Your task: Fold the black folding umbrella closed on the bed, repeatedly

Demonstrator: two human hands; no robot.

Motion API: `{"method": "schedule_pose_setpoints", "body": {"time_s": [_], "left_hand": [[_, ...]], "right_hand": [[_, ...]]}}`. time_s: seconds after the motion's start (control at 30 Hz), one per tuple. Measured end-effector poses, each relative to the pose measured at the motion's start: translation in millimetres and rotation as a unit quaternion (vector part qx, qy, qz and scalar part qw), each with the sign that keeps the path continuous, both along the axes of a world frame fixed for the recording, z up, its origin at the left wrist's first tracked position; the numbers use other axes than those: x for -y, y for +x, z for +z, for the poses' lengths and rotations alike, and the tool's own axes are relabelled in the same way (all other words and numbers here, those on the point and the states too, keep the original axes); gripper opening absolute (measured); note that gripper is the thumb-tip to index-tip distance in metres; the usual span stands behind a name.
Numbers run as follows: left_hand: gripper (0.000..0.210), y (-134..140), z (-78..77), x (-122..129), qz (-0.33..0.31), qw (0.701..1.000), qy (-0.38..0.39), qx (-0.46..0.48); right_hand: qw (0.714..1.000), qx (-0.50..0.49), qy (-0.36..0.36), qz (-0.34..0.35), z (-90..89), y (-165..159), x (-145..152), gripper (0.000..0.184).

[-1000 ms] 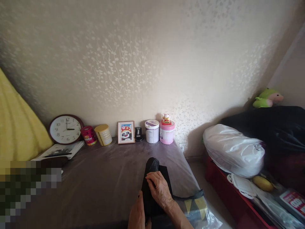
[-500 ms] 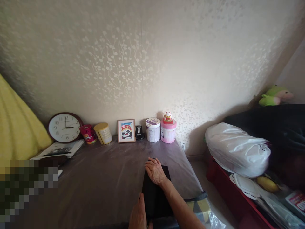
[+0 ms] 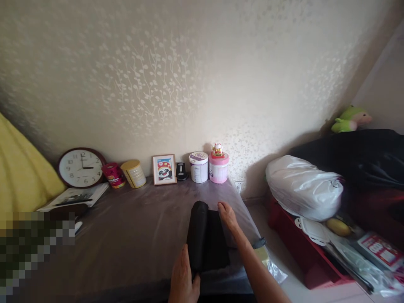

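A roll of black cloth (image 3: pixel 197 235) lies on the grey-brown cloth-covered table (image 3: pixel 132 248), pointing away from me. From its right side a flat black flap (image 3: pixel 217 244) spreads over the table. My left hand (image 3: pixel 184 277) grips the near end of the roll, fingers along its left side and thumb at the near end. At the flap's far right corner is my right hand (image 3: pixel 227 215), its fingers curled closed on the edge; the fingertips are partly hidden.
Along the wall stand a clock (image 3: pixel 82 168), a red can (image 3: pixel 113 175), a yellow can (image 3: pixel 134 173), a panda picture (image 3: pixel 164 169) and two tubs (image 3: pixel 199 167). Right of the table is a red box (image 3: pixel 290 244) with a white bag (image 3: pixel 303 187) on it.
My right hand has lifted off the top of the black cloth and moved right to the flap's edge. The cloth now shows a rounded roll with a flap beside it.
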State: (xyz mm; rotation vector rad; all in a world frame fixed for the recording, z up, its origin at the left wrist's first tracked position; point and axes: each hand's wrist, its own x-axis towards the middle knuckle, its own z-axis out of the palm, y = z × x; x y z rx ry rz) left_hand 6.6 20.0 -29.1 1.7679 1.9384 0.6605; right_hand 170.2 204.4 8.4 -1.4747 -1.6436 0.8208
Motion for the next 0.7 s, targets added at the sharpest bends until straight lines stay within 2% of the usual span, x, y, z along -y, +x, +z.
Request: {"method": "schedule_pose_setpoints", "body": {"time_s": [0.17, 0.3, 0.5, 0.7], "left_hand": [[0.067, 6.2, 12.6, 4.0, 0.013, 1.000, 0.009, 0.001], [0.067, 5.5, 14.4, 3.4, 0.017, 1.000, 0.014, 0.012], [0.067, 2.3, 3.5, 3.0, 0.032, 0.997, 0.040, 0.057], [0.067, 1.5, -10.0, -1.2, 0.057, 0.990, 0.088, 0.090]], "right_hand": [[0.996, -0.057, -0.053, 0.033, -1.9, 12.7, 25.8, 0.047], [0.998, -0.035, -0.040, 0.036, 2.9, 8.4, 39.3, 0.045], [0.999, 0.014, -0.019, 0.022, 10.8, 7.6, 48.8, 0.034], [0.996, 0.066, -0.036, 0.051, 11.0, -1.8, 72.2, 0.045]]}}
